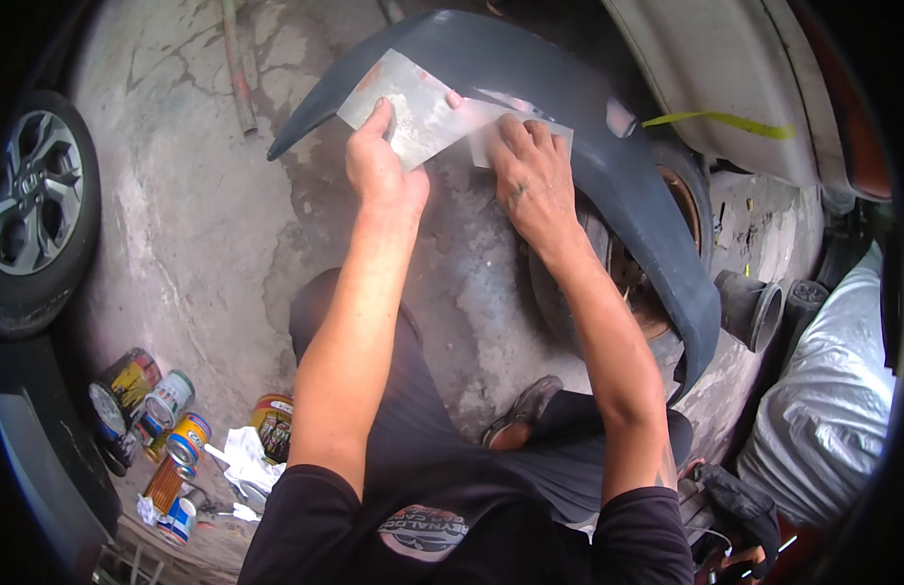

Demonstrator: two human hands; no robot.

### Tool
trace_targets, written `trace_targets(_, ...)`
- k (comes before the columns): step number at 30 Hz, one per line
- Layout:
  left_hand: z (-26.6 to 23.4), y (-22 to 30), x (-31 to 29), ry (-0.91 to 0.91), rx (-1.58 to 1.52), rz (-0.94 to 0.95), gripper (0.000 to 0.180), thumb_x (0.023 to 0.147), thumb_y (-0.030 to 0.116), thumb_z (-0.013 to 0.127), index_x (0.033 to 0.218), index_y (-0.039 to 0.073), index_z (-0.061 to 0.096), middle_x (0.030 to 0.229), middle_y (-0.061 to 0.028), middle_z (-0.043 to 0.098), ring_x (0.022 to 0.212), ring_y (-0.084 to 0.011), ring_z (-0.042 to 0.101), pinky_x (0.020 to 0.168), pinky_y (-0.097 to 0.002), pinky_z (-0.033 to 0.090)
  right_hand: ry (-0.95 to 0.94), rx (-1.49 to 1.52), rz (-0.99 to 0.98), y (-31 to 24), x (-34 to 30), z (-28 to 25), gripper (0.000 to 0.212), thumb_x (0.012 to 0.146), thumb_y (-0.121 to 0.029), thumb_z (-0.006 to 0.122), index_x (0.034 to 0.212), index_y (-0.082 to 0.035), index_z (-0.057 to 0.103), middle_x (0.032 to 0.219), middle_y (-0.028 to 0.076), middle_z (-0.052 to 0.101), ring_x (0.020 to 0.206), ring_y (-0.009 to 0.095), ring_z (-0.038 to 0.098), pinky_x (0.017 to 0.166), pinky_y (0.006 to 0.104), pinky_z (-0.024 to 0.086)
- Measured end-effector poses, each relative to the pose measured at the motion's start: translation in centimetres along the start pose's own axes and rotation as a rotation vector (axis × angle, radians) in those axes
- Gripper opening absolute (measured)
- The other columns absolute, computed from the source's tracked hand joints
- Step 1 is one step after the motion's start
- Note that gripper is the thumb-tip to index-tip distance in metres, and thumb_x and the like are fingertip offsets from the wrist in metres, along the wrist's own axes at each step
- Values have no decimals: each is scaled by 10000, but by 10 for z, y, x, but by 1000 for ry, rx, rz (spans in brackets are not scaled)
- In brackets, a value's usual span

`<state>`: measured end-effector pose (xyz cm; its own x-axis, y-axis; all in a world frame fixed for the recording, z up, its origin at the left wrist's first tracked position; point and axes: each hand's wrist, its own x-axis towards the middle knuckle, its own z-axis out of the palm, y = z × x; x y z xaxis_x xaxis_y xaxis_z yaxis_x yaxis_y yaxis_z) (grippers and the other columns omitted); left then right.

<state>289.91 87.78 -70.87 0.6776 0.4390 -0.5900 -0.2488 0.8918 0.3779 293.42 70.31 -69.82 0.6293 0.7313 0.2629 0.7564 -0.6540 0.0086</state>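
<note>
My left hand (384, 166) grips a flat, pale square plate (374, 88), its thumb lying on top. A whitish smear of paste (409, 132) shows on the plate near that thumb. In my right hand (532, 180) is a thin, pale flat spreader (482, 149), its fingers pressed on the upper face. The spreader's left edge meets or overlaps the plate's right corner; which one cannot be told. Just beyond both hands lies a curved dark grey car fender (559, 73), with lighter patches on its surface.
Under the fender's right part lies a wheel (550, 283). Several paint cans (169, 398) and a crumpled white cloth (249, 462) stand at lower left. A car wheel (33, 205) borders the left. A metal pipe (239, 73) lies on the floor; a silvery sheet (823, 390) is at right.
</note>
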Motion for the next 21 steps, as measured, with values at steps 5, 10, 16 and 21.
trace_targets(5,-5,4,3,-27,-16,7,375,1030,136,587,1369,-17,535,1318,-132,627,1235,-313,623,1089,-509,484,75,6,10,3,0,-13,393,841,-67,629,1231,-35,671,1195,98,643,1083,303,609,904,440,466)
trace_targets(10,-3,2,0,-58,-20,0,382,1037,134,579,1379,-25,517,1320,-142,624,1228,-315,630,1084,-506,492,85,-23,88,20,-1,-2,401,832,-61,630,1231,-46,670,1214,95,642,1115,309,602,902,443,466)
trace_targets(16,-3,7,-2,-67,38,-3,373,1035,123,583,1368,-39,537,1324,-151,632,1220,-310,639,1069,-488,501,78,9,64,9,-23,-8,408,802,3,637,1194,-83,710,1197,70,674,1083,296,620,915,424,480)
trace_targets(21,-4,13,-9,-92,207,14,367,1018,102,603,1349,-53,570,1321,-161,651,1210,-302,646,1051,-451,505,173,148,-43,28,-28,-64,426,756,11,670,1151,-128,743,1173,49,698,1070,293,638,869,420,495)
